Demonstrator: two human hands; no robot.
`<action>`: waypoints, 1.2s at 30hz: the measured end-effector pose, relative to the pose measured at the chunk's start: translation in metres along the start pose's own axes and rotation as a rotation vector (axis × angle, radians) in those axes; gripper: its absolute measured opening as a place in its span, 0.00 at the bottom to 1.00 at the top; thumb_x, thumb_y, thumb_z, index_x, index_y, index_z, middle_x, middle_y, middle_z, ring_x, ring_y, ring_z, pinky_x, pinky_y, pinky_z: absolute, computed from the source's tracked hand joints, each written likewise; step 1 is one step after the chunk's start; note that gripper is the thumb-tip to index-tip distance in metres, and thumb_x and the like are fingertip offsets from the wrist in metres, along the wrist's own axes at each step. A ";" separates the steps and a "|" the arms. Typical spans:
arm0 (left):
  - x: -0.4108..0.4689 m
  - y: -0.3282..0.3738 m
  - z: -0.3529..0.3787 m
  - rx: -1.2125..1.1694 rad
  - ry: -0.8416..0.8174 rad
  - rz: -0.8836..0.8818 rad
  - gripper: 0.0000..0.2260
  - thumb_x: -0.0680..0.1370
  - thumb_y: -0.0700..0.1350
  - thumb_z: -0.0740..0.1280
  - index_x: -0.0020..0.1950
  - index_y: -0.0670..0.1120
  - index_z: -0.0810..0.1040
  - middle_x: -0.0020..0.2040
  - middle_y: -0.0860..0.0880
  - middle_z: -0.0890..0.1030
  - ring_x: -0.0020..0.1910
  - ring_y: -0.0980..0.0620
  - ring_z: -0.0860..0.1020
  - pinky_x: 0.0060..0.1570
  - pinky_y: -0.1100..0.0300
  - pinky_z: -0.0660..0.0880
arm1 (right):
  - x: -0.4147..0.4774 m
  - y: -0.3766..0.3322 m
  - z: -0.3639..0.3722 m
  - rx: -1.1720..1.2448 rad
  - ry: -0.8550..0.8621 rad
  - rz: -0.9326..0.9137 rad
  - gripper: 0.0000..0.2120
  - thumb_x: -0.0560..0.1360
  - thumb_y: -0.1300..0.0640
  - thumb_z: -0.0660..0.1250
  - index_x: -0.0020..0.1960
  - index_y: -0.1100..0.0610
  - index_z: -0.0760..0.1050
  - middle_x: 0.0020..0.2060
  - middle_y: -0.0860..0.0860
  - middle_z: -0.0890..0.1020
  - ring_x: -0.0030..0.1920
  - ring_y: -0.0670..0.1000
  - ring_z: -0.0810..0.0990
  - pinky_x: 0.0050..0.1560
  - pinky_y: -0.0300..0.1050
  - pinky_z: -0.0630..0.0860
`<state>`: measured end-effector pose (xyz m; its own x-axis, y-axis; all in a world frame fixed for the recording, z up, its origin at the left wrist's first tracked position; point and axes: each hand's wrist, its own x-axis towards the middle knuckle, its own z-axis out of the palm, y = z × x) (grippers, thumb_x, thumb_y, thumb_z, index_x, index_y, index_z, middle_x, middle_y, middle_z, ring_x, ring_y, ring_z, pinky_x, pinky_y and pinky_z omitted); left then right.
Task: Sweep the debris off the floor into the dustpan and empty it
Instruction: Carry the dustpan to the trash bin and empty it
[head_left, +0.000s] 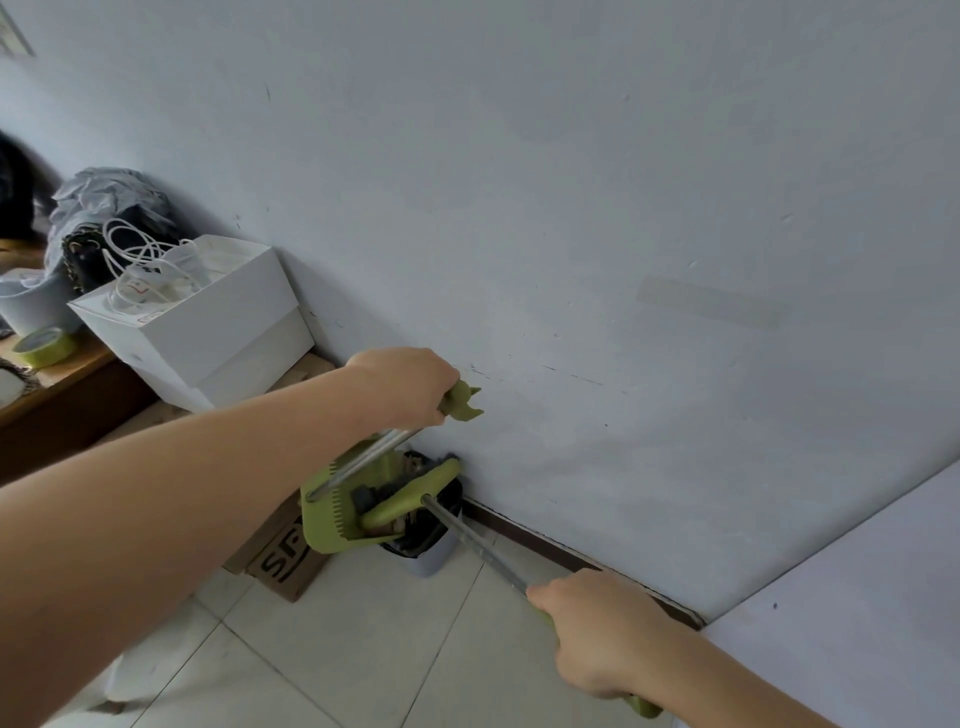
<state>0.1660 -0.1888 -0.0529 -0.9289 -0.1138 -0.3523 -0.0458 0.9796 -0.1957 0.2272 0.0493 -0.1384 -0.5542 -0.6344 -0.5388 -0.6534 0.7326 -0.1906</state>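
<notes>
My left hand (405, 387) grips the green top of the dustpan handle (460, 402). The green dustpan (324, 519) hangs tilted over a small pale bin (431, 556) lined with a black bag, standing against the wall. My right hand (597, 631) grips the broom's metal shaft (475, 543) near its green grip. The green broom head (410, 496) lies across the dustpan mouth above the bin. Dark debris shows between the broom head and the pan.
A flattened cardboard box (283, 564) lies on the white tiled floor (337, 649) left of the bin. A wooden table (62, 395) at the left carries white boxes (208, 322), bags and a roll of tape (44, 347). A dark skirting board (561, 553) runs along the pale wall.
</notes>
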 end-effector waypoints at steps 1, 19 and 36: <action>0.000 0.000 0.000 -0.005 0.001 -0.001 0.07 0.78 0.49 0.63 0.42 0.49 0.70 0.38 0.53 0.72 0.35 0.54 0.70 0.37 0.57 0.71 | -0.001 -0.001 0.002 -0.032 0.011 -0.014 0.19 0.74 0.62 0.58 0.64 0.53 0.70 0.58 0.56 0.77 0.59 0.58 0.75 0.49 0.48 0.72; 0.008 -0.006 0.002 -0.071 0.057 -0.063 0.05 0.76 0.46 0.63 0.48 0.46 0.76 0.45 0.48 0.79 0.41 0.49 0.77 0.37 0.57 0.72 | 0.016 -0.002 0.078 -0.043 0.652 0.069 0.17 0.63 0.48 0.60 0.23 0.48 0.53 0.22 0.51 0.49 0.16 0.44 0.49 0.35 0.29 0.32; 0.008 0.001 -0.003 -0.022 0.067 -0.082 0.05 0.78 0.44 0.62 0.48 0.45 0.76 0.41 0.49 0.76 0.38 0.49 0.75 0.36 0.57 0.71 | 0.034 0.014 0.084 -0.268 0.710 0.025 0.22 0.64 0.61 0.51 0.28 0.53 0.83 0.21 0.58 0.72 0.13 0.57 0.64 0.14 0.48 0.69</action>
<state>0.1571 -0.1884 -0.0531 -0.9442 -0.1830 -0.2737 -0.1301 0.9710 -0.2005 0.2426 0.0591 -0.2282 -0.7103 -0.6910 0.1344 -0.6888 0.7216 0.0696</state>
